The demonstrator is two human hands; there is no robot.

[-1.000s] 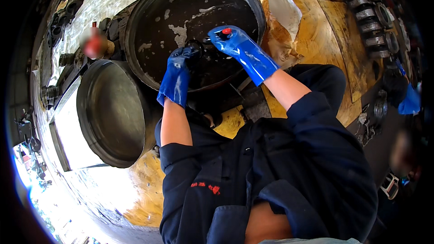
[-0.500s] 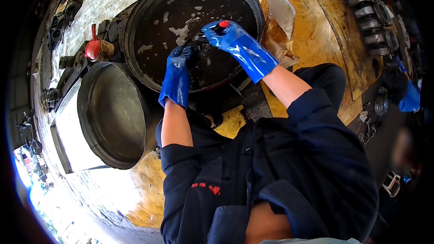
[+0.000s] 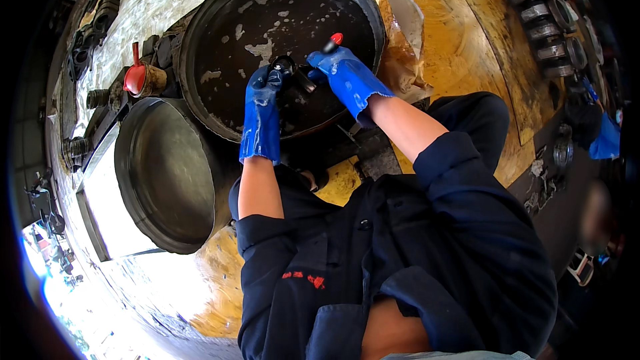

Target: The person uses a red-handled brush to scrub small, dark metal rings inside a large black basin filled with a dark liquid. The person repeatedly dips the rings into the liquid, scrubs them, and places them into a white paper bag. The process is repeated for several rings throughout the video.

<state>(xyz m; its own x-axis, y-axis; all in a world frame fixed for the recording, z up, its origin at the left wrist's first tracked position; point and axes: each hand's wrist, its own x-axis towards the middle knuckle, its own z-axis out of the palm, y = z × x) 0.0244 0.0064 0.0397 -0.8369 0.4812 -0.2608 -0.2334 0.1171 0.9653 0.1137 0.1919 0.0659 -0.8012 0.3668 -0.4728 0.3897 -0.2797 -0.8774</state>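
Both my hands wear long blue rubber gloves over a large round basin (image 3: 193, 97) of dark liquid with patches of pale foam. My left hand (image 3: 264, 97) is closed around a dark, wet metal part (image 3: 304, 81) with a rounded end and a short stem pointing right. In my right hand (image 3: 341, 75), just right of the part and apart from it, is a handled tool (image 3: 336, 39). Its red-tipped black handle sticks up past the glove; the working end is hidden.
A second round metal pan (image 3: 170, 173) leans at the left. Above it sits a small pot (image 3: 155, 80) with a red ladle (image 3: 135, 77). Crumpled brown paper (image 3: 400, 33) lies right of the basin. Ring-shaped metal parts (image 3: 543, 30) line the far right.
My right hand with the tool has drawn back from the metal part, opening a small gap. My left hand still grips the part, whose stem now shows more clearly.
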